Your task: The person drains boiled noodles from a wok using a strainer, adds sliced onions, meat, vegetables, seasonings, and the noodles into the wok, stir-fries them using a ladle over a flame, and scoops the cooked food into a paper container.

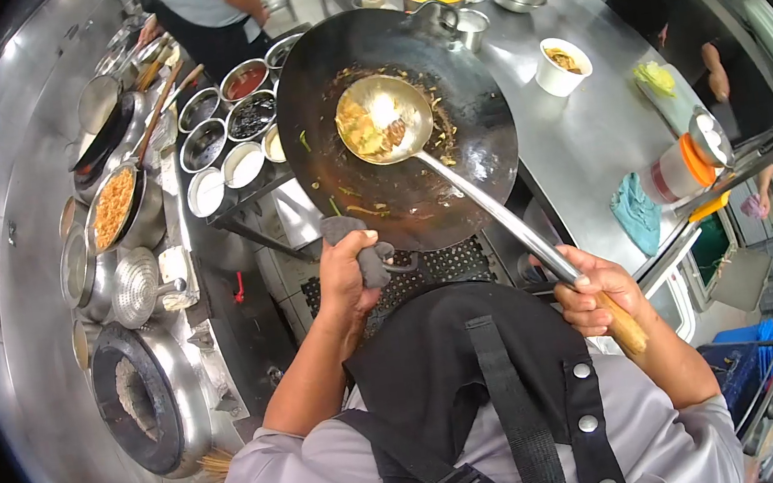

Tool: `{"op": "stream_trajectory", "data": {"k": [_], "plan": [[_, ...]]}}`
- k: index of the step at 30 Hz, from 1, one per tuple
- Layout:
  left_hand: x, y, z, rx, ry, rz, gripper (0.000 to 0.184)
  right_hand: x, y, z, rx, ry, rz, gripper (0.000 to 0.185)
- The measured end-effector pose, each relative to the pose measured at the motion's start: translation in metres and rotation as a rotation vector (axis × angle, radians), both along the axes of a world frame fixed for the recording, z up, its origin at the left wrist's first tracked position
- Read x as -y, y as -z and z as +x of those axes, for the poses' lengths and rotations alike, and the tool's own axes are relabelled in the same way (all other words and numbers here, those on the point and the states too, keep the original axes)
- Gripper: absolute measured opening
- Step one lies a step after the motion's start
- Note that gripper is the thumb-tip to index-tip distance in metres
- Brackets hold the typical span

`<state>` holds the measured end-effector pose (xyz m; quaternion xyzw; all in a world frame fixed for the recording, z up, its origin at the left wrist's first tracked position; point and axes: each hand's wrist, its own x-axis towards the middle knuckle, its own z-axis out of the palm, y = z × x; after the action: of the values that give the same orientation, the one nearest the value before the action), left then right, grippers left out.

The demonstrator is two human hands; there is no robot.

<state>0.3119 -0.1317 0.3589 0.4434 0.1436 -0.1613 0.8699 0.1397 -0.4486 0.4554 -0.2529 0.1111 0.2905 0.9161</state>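
My left hand (350,270) is closed round a dark grey cloth (368,251) at the near rim of a large black wok (475,95). Bits of food and oily residue cling to the wok's inside. In my right hand (602,287) is a long-handled ladle (488,200), gripped near its wooden end. The ladle's bowl lies over the middle of the wok and holds some yellowish and brown food (368,133). Beyond the wok, to the right, a white tub (563,65) with food in it stands on the steel counter (543,140).
Bowls of sauces (237,125) stand left of the wok. Further left are a pan of orange-coloured food (115,207), a perforated skimmer (134,287) and a wok burner (140,397). A teal cloth (636,214) and an orange-lidded container (682,168) are at right. Other people stand beyond the counters.
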Motion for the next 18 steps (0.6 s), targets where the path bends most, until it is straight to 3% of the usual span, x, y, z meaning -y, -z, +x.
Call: {"op": "stream_trajectory", "data": {"k": [4,6,8,10,13,18], "plan": [[0.001,-0.004,-0.003,-0.021,-0.004,-0.04,0.008,0.016,-0.014,-0.004,-0.082,0.092,-0.139,0.057],[-0.001,0.004,-0.002,0.0,-0.006,-0.028,0.008,0.016,-0.039,-0.002,-0.127,0.127,-0.612,0.057],[-0.001,0.003,0.0,0.06,-0.026,0.023,0.011,0.013,-0.055,0.009,-0.073,-0.038,-1.115,0.057],[0.002,-0.006,-0.001,0.083,-0.015,0.035,0.014,0.003,-0.067,0.017,-0.047,-0.191,-1.365,0.057],[0.008,-0.011,0.003,0.121,-0.029,0.059,0.02,-0.021,-0.086,0.02,0.019,-0.395,-1.501,0.058],[0.007,-0.006,0.015,0.136,-0.056,0.107,0.027,-0.034,-0.097,-0.005,-0.025,-0.352,-0.855,0.059]]}}
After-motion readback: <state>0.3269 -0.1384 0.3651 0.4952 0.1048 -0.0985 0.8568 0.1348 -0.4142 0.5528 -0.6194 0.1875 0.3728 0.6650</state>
